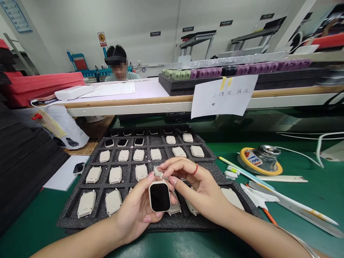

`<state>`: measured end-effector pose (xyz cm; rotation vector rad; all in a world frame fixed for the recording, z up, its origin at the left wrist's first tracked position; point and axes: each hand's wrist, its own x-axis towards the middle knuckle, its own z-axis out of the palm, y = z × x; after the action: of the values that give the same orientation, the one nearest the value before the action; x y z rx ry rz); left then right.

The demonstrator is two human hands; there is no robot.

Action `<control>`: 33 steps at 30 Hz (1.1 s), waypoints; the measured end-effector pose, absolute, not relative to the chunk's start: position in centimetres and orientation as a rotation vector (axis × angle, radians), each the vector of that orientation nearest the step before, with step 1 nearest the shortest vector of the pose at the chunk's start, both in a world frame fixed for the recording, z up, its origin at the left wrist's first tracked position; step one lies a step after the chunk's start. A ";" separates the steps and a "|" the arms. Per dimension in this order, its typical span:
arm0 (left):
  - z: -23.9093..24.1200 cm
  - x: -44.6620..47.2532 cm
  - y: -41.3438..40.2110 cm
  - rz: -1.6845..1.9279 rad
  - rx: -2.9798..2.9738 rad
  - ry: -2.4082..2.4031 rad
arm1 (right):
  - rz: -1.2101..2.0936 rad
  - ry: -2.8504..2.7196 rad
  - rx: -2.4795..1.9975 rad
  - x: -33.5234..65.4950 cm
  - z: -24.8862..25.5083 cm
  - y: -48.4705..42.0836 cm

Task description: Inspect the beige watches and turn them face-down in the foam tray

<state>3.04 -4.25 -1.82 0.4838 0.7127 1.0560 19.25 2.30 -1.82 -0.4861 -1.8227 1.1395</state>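
Observation:
A watch case [160, 196] with a dark, rounded-square screen and a cream frame faces up, gripped by its side and lower edge in my left hand [135, 209]. My right hand [193, 186] bends over the case's upper edge, thumb and fingers drawn together there. Between those fingertips shows a small pale bit, too small to name. Beneath both hands lies a dark grey foam tray [126, 223] with rows of cream watch cases [86, 203], most turned back up. A few in the farther rows show black screens [122, 142]. My hands hide part of the tray's nearer rows.
At right lie a yellow tape roll [243, 163] with a glass jar [268, 154] on it, a white cloth [258, 195] and several slim tools. A notebook [63, 173] bearing one watch sits left. Across the back runs a shelf [156, 105]; a person [118, 64] sits beyond.

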 end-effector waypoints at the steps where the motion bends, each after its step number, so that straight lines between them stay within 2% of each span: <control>1: -1.8 3.0 -4.2 1.050 0.489 0.721 | 1.118 -1.840 -0.493 19.3 -1.8 2.3; 16: -1.6 3.5 -4.6 0.940 0.797 0.815 | 1.139 -1.967 -0.511 19.3 -1.2 2.0; 33: -1.5 3.2 -4.3 0.978 0.573 0.805 | 1.019 -1.908 -0.540 19.3 -1.4 2.3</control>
<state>3.23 -4.26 -1.46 0.5733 0.8053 0.9779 19.32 2.29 -1.44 -0.5403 -1.9077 1.0191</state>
